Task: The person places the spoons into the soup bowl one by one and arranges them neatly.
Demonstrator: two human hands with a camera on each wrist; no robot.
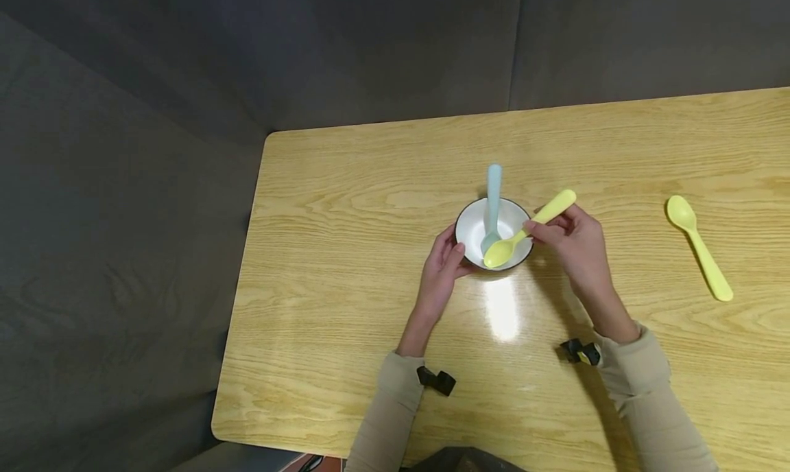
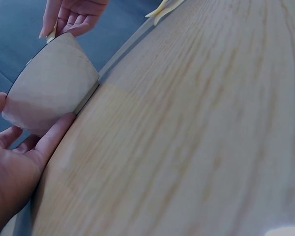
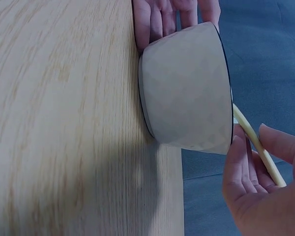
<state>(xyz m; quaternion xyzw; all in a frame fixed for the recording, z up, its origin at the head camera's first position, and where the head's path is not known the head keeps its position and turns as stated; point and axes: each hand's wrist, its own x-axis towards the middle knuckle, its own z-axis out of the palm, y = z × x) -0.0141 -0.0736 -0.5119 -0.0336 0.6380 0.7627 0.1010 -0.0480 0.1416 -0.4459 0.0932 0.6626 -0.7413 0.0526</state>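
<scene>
A white bowl point(image 1: 475, 225) with a dark rim stands on the wooden table, its faceted outer wall point(image 3: 187, 93) showing in the right wrist view. My left hand point(image 1: 440, 273) holds it from the left, thumb at the rim and fingers along the side point(image 2: 56, 132). Inside leans a light blue spoon point(image 1: 494, 197), handle pointing away past the far rim. My right hand point(image 1: 577, 249) pinches a yellow spoon point(image 1: 553, 206) by the handle between thumb and fingers at the bowl's right rim. Its scoop lies over the bowl, overlapping the blue spoon's scoop in the head view.
Another yellow spoon point(image 1: 697, 242) lies on the table point(image 1: 345, 252) to the right of my right hand. Grey fabric panels point(image 1: 395, 46) stand behind the table and along its left side. A bright light reflection shows in front of the bowl.
</scene>
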